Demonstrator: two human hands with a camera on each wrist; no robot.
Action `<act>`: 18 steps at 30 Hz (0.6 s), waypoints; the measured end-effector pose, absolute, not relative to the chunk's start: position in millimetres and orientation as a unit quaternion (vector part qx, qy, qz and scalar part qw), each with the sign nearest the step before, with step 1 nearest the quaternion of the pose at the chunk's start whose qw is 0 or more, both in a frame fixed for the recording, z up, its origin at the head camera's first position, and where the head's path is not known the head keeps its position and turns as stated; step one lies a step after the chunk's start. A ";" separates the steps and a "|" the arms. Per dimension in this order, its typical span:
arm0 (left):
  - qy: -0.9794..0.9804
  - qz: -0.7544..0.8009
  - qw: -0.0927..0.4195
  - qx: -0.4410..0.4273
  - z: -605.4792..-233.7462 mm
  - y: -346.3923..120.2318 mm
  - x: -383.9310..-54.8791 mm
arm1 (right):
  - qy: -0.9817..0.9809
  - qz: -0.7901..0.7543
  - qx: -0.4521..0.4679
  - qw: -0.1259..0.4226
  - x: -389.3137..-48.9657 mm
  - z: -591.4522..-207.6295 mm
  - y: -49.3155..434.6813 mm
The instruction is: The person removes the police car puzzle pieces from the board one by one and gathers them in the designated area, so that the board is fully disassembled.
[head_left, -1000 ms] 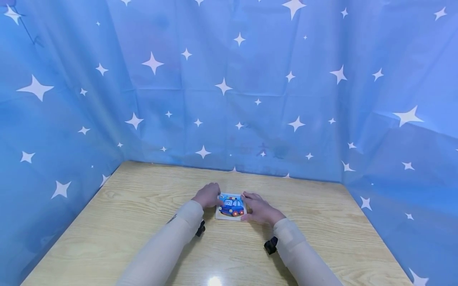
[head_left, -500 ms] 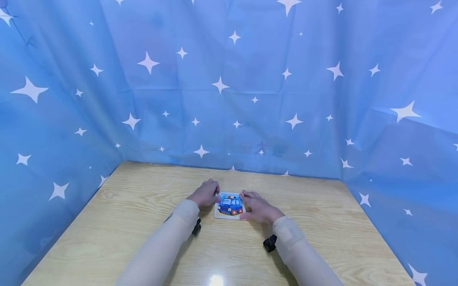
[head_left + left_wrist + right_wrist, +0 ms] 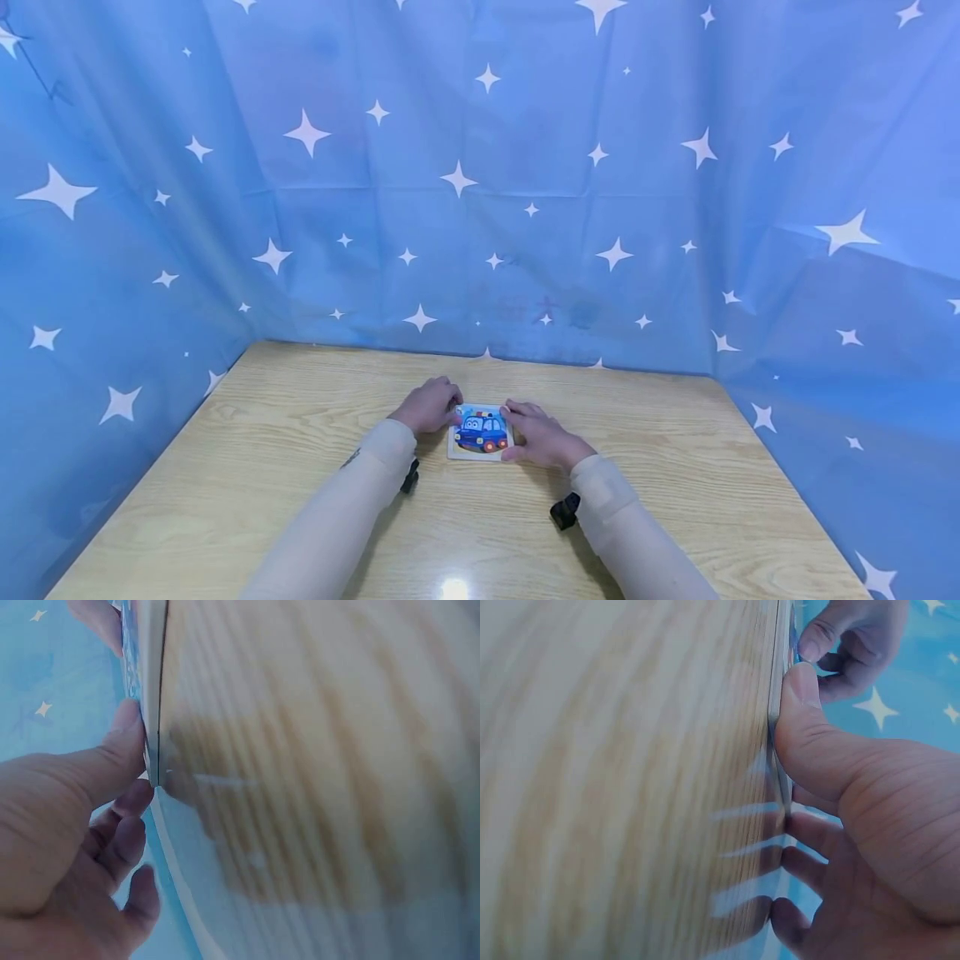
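A small flat puzzle board (image 3: 482, 433) with a pale border and a blue cartoon car lies on the wooden table. At its left edge my left hand (image 3: 431, 406) pinches it; the left wrist view shows the thumb on the picture face and curled fingers by the edge of the board (image 3: 152, 667). My right hand (image 3: 542, 437) holds the right side, thumb at the near corner and fingers toward the far one. Its lower fingertips (image 3: 789, 919) touch the tabletop in the right wrist view. Seams between puzzle pieces are too small to tell.
The wooden table (image 3: 300, 492) runs back to a blue curtain (image 3: 465, 225) with white stars, which also hangs at both sides. Black wrist cameras (image 3: 564, 511) sit under both forearms.
The left fingers have drawn back slightly to the left, so more of the board's left side shows. The right hand stays nearly still. The whole view has shifted a little.
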State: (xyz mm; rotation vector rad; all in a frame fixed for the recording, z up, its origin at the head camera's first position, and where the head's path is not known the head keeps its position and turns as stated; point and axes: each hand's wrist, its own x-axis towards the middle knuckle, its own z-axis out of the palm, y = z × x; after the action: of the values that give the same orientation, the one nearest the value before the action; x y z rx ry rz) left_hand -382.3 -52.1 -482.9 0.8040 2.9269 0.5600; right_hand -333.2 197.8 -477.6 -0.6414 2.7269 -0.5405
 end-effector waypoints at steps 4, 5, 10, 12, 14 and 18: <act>0.956 0.107 -0.014 0.273 -482.9 -51.0 -385.1 | 0.944 -0.191 -0.228 0.143 -332.9 -476.8 197.8; 0.956 0.092 -0.022 0.276 -482.7 -50.5 -386.0 | 0.944 -0.190 -0.229 0.144 -332.8 -476.8 197.9; 0.953 0.065 -0.036 0.294 -478.1 -47.7 -385.6 | 0.945 -0.188 -0.227 0.141 -332.1 -476.5 199.0; 0.951 0.052 -0.034 0.304 -475.7 -46.8 -383.5 | 0.945 -0.187 -0.227 0.140 -331.8 -476.4 198.8; 0.949 0.022 -0.035 0.312 -474.4 -46.0 -381.8 | 0.946 -0.187 -0.226 0.141 -331.6 -476.4 198.3; 0.943 -0.040 -0.040 0.327 -472.7 -44.0 -381.2 | 0.947 -0.189 -0.221 0.140 -331.1 -477.7 197.3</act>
State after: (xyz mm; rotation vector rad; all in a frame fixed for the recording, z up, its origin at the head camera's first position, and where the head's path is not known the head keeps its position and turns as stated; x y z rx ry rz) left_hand -381.2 -44.0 -472.7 1.0561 3.0414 -0.1283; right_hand -331.1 197.3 -477.7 -0.6373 2.7352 -0.5449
